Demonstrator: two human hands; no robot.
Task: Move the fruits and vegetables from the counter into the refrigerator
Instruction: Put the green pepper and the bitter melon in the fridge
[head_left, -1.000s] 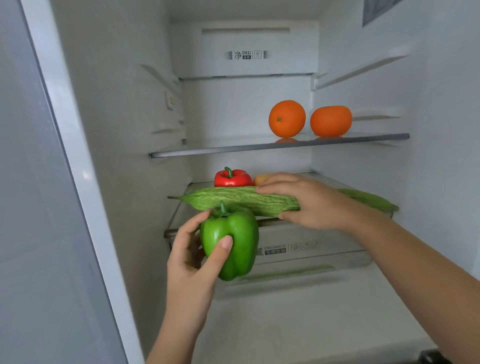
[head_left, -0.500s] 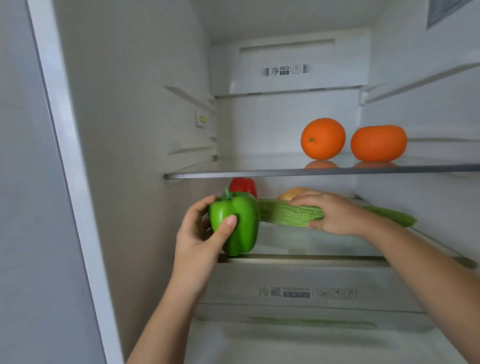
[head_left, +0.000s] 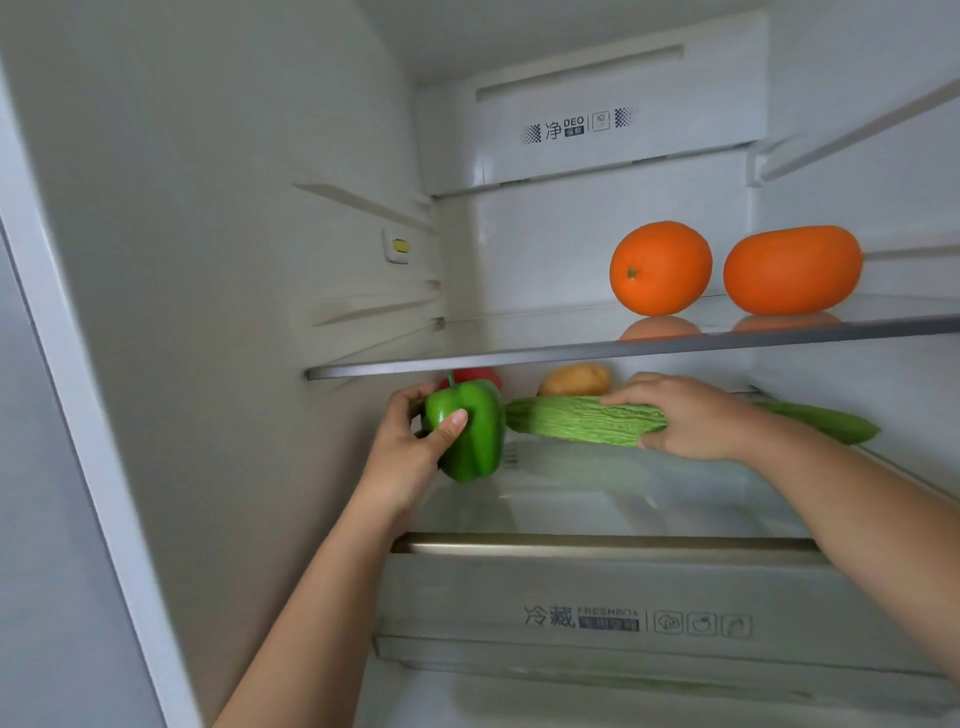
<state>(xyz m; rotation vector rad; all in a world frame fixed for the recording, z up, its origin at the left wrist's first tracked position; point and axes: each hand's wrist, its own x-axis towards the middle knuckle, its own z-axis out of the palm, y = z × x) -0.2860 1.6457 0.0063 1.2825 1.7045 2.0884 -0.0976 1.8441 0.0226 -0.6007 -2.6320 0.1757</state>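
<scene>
Head view: the left hand (head_left: 410, 447) curls thumb and fingers round a glossy green bell pepper (head_left: 475, 431) at the refrigerator's lower glass shelf (head_left: 597, 543). Beside it, a ridged pale-green bitter gourd (head_left: 582, 421) sits in the right hand's (head_left: 696, 415) curled grip. This looks like the placing step; next, both likely need setting down and releasing.

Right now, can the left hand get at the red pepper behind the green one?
Probably not: the left hand grips the green pepper, which blocks most of the red pepper.
</scene>
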